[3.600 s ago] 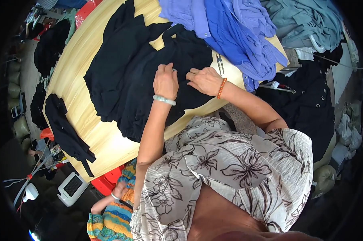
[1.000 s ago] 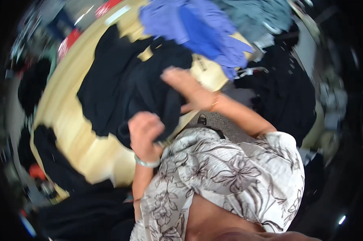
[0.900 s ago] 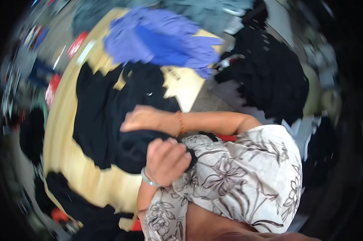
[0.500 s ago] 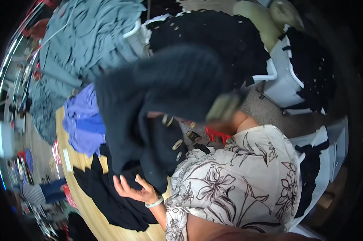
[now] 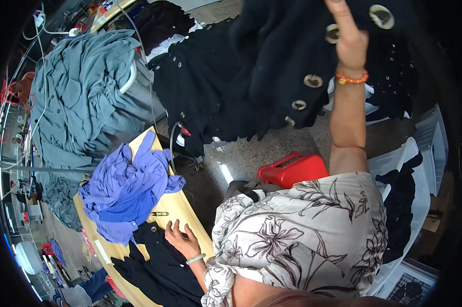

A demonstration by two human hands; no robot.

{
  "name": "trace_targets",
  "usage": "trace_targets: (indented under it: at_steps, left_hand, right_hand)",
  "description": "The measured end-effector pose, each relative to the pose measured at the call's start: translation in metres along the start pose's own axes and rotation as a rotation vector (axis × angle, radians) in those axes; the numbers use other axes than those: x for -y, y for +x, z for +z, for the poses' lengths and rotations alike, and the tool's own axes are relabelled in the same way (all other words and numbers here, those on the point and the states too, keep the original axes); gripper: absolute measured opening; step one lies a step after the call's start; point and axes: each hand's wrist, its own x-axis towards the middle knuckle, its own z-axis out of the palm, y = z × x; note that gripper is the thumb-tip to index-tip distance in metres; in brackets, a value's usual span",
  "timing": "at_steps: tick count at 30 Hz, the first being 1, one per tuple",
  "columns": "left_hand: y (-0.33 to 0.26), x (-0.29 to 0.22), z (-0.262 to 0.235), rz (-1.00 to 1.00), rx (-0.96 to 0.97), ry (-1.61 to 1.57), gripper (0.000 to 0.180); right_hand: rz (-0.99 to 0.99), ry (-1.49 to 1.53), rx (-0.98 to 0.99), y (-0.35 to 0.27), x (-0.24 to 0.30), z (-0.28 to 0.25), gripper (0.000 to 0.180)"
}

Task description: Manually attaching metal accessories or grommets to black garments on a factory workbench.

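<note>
At the upper right, my right hand (image 5: 351, 46) grips a black cardigan (image 5: 277, 66) with large pale-rimmed buttons, at arm's length over a heap of black garments (image 5: 200, 97). Its thumb lies along the front and its other fingers are mostly hidden. Above the wooden table (image 5: 185, 204), my left hand (image 5: 182, 241) has its fingers apart and nothing in it. Beneath and beside that hand lies another black garment (image 5: 164, 271). A small pair of thread snips (image 5: 160, 214) rests just beyond it, near a crumpled purple garment (image 5: 128, 179).
Grey-green garments (image 5: 87, 92) are heaped over a bin at the far left. On the floor ahead stands a red plastic stool (image 5: 297, 170). A white bin (image 5: 412, 204) with black cloth is at my right. A cable (image 5: 172, 153) hangs by the table's far end.
My right hand has carried the black cardigan from over the table up and away to the right. The purple garment and snips are uncovered. My left hand stays open near the table.
</note>
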Motion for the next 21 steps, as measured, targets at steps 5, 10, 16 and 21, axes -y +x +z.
trace_targets:
  at_steps: [5,10,16,21]
  left_hand:
    - [0.027,-0.016,0.016,0.037,0.124,0.044,0.032]
    - [0.049,-0.018,0.040,0.067,0.232,0.018,0.032]
    - [0.063,-0.031,0.055,0.081,0.329,0.026,0.031]
    - [0.065,-0.040,0.061,0.091,0.386,0.042,0.030]
  right_hand:
    - [-0.312,-0.114,-0.123,0.054,-0.020,-0.050,0.021]
    - [-0.321,-0.142,-0.144,0.091,-0.039,-0.087,0.019]
    - [0.027,-0.384,-0.195,0.134,-0.095,-0.105,0.018]
    - [0.407,-0.840,-0.116,0.171,-0.267,-0.114,0.063]
